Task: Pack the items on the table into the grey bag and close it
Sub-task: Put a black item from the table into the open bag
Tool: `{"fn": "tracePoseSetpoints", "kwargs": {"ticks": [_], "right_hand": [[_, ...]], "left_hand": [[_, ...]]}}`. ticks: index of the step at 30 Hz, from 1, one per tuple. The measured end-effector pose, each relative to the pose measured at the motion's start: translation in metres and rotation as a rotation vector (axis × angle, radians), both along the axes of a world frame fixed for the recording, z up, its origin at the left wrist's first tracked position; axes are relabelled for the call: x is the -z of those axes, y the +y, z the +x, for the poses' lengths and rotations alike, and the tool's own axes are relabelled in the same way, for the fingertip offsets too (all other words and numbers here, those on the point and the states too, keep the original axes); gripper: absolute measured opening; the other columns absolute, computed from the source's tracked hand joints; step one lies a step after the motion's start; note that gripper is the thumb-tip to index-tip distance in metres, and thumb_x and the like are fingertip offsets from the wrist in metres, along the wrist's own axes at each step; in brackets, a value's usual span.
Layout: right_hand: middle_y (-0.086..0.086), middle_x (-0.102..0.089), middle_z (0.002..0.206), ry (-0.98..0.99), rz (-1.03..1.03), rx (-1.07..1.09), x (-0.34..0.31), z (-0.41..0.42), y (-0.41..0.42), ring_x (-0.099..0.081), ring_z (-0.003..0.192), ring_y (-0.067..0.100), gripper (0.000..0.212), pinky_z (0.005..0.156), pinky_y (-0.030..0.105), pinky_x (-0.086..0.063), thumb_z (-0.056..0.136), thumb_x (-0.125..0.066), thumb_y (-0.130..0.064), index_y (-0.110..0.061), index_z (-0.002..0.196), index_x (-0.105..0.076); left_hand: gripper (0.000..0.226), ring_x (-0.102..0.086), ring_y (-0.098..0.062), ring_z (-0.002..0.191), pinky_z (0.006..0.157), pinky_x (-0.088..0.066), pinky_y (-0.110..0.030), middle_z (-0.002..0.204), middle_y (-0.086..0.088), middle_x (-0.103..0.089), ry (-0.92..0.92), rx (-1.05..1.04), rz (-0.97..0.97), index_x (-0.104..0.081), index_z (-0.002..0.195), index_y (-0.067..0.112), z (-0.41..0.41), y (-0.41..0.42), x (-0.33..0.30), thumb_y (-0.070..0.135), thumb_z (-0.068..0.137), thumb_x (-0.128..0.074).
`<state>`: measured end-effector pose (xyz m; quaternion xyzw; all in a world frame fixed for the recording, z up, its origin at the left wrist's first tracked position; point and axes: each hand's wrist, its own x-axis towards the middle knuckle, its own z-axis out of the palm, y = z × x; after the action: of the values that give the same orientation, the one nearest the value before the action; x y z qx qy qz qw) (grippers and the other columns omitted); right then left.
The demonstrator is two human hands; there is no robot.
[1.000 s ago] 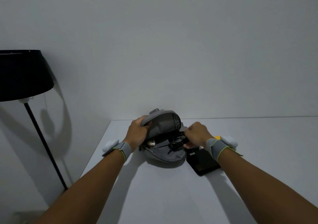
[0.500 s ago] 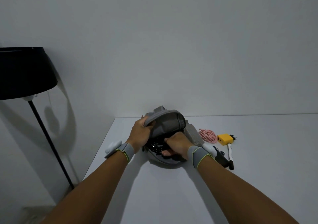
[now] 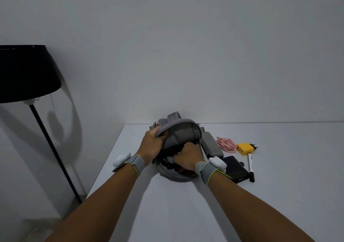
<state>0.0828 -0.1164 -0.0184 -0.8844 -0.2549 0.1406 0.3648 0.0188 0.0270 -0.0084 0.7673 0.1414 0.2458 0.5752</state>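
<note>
Where the white surface [image 3: 186, 214] meets the wall, a black lamp [image 3: 26, 74] with a flared shade stands at the far left on a thin pole. The grey bag [image 3: 181, 130], soft woven fabric with a rounded flap, lies near the surface's back edge, its mouth facing the person. The left hand [image 3: 151, 146] grips the flap's left rim, fingers curled over it, holding it raised. The right hand [image 3: 188, 156] sits inside the opening, fingers curled round dark contents I cannot identify. Just right lie a grey mesh pouch [image 3: 211, 146], a coiled pink cable [image 3: 226, 145], a flat black device [image 3: 235, 169], a boxy yellow charger [image 3: 244, 148] and a marker [image 3: 250, 164] pointing away from the person.
</note>
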Motion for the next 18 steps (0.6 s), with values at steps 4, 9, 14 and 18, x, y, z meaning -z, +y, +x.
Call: {"fn": "tracePoseSetpoints", "kwargs": {"ticks": [4, 9, 14, 18], "right_hand": [[-0.002, -0.050, 0.055, -0.091, -0.036, 0.006, 0.004, 0.004, 0.001, -0.049, 0.055, 0.019, 0.040, 0.049, 0.024, -0.033, 0.076, -0.073, -0.031, -0.015, 0.054, -0.043], [0.000, -0.054, 0.057, -0.125, -0.084, -0.008, 0.004, 0.009, -0.001, -0.058, 0.066, 0.027, 0.037, 0.062, 0.029, -0.043, 0.078, -0.070, -0.032, -0.015, 0.054, -0.047], [0.000, -0.046, 0.052, -0.128, -0.068, 0.012, 0.002, 0.011, -0.005, -0.047, 0.052, 0.020, 0.041, 0.052, 0.027, -0.036, 0.081, -0.069, -0.028, -0.015, 0.053, -0.042], [0.001, -0.046, 0.052, -0.150, -0.079, 0.052, -0.003, 0.015, -0.009, -0.049, 0.054, 0.025, 0.041, 0.053, 0.027, -0.036, 0.079, -0.069, -0.031, -0.015, 0.053, -0.042]], "left_hand": [[0.021, -0.066, -0.029, 0.104, 0.094, -0.059, -0.045, 0.112, -0.013, -0.071, 0.007, -0.002, 0.005, -0.071, 0.117, 0.013, 0.001, 0.001, 0.001, 0.015, 0.103, -0.056], [0.022, -0.066, -0.029, 0.106, 0.093, -0.058, -0.040, 0.112, -0.013, -0.071, 0.010, 0.000, -0.024, -0.071, 0.119, 0.013, 0.001, 0.000, 0.001, 0.014, 0.104, -0.056], [0.022, -0.065, -0.031, 0.105, 0.094, -0.058, -0.043, 0.112, -0.014, -0.071, 0.007, -0.015, -0.002, -0.072, 0.118, 0.012, 0.001, 0.001, 0.002, 0.015, 0.103, -0.056], [0.021, -0.066, -0.031, 0.105, 0.095, -0.057, -0.048, 0.112, -0.014, -0.071, 0.005, -0.024, 0.009, -0.073, 0.116, 0.014, 0.002, 0.002, 0.002, 0.016, 0.103, -0.057]]}}
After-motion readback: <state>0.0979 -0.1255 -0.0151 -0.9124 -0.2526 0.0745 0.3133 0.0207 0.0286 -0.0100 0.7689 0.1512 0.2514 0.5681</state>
